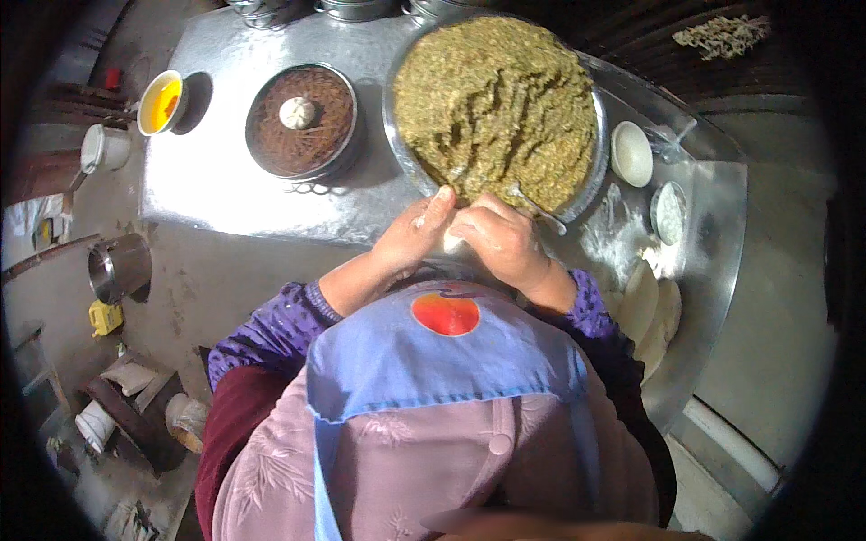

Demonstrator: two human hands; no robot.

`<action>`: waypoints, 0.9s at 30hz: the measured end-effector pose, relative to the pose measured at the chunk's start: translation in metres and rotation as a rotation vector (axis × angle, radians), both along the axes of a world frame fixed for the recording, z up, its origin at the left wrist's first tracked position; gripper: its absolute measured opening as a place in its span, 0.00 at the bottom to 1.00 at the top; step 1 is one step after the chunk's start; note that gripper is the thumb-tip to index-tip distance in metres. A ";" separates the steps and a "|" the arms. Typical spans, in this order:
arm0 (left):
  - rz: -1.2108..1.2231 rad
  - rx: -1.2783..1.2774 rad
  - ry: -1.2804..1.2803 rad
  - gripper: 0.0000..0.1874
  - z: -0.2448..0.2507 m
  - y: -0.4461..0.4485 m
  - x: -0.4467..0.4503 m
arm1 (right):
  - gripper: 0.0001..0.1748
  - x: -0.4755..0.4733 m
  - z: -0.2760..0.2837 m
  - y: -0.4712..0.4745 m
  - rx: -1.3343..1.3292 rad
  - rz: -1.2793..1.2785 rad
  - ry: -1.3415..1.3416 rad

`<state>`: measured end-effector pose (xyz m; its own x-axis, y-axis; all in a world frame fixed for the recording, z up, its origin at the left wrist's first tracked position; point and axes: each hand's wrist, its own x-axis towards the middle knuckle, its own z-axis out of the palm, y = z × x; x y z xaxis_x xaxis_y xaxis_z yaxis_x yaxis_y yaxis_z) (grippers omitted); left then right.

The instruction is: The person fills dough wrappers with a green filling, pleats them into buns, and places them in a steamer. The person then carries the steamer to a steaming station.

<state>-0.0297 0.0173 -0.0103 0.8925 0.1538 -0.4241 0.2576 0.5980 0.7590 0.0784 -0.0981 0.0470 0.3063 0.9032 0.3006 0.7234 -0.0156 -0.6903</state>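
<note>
My left hand [416,230] and my right hand [500,240] meet at the near rim of a large metal bowl. Between them is a piece of pale dough [453,241], largely hidden by my fingers. Chopped green-yellow filling [500,108] fills the bowl, and a metal spoon [541,211] rests in it beside my right hand. To the left, one pleated bun [297,113] sits on the brown mat [277,145] of a round metal steamer tier.
A bowl of yellow liquid [161,103] stands at the metal table's far left. At right are a pale bowl [632,154], a bowl of white contents [669,213], scattered flour [616,230] and flat pale dough pieces [656,324]. More metal steamers [355,8] line the back edge.
</note>
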 end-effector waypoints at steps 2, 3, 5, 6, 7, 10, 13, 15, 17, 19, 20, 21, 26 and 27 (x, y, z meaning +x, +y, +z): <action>0.025 -0.093 0.001 0.28 -0.009 0.012 -0.011 | 0.10 0.006 0.003 -0.008 -0.027 -0.021 -0.002; 0.036 -0.138 -0.008 0.28 -0.014 0.023 -0.016 | 0.13 0.010 0.006 -0.018 -0.089 -0.083 0.018; 0.068 -0.106 -0.134 0.21 -0.021 0.051 -0.031 | 0.16 0.025 0.011 -0.051 0.018 -0.273 0.352; 0.127 0.040 -0.160 0.21 -0.024 0.066 -0.039 | 0.14 0.035 0.006 -0.065 0.175 -0.366 0.276; 0.169 0.315 -0.128 0.24 -0.028 0.086 -0.043 | 0.12 0.042 0.000 -0.084 0.201 -0.556 0.420; 0.420 0.851 -0.009 0.24 -0.042 0.134 -0.056 | 0.10 0.065 -0.024 -0.148 0.047 -0.827 0.219; 0.423 1.662 0.140 0.27 -0.059 0.172 -0.058 | 0.11 0.064 -0.043 -0.203 -0.033 -0.923 0.007; 0.226 1.838 0.352 0.26 -0.066 0.190 -0.061 | 0.11 0.054 -0.049 -0.236 -0.066 -1.008 -0.010; 0.280 1.848 0.160 0.16 -0.069 0.203 -0.064 | 0.09 0.042 -0.048 -0.278 -0.245 -0.996 -0.441; 0.288 1.845 0.130 0.19 -0.065 0.210 -0.064 | 0.07 0.033 -0.054 -0.328 -0.459 -0.968 -0.769; 0.264 1.807 0.125 0.21 -0.060 0.211 -0.063 | 0.06 0.029 -0.062 -0.352 -0.537 -1.044 -0.741; 0.301 1.895 0.157 0.23 -0.054 0.211 -0.060 | 0.07 0.021 -0.074 -0.374 -0.475 -1.415 -0.156; 0.267 1.840 0.204 0.19 -0.018 0.196 -0.024 | 0.12 -0.013 -0.147 -0.459 -0.730 -1.278 -0.326; 0.288 1.788 0.141 0.18 -0.013 0.189 -0.017 | 0.12 -0.020 -0.159 -0.472 -0.919 -1.100 -0.583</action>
<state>-0.0463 0.2058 -0.0231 0.7350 0.5840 0.3447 0.4166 -0.7899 0.4500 0.0583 -0.5704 -0.1118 0.9628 0.2524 0.0966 0.2268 -0.9490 0.2191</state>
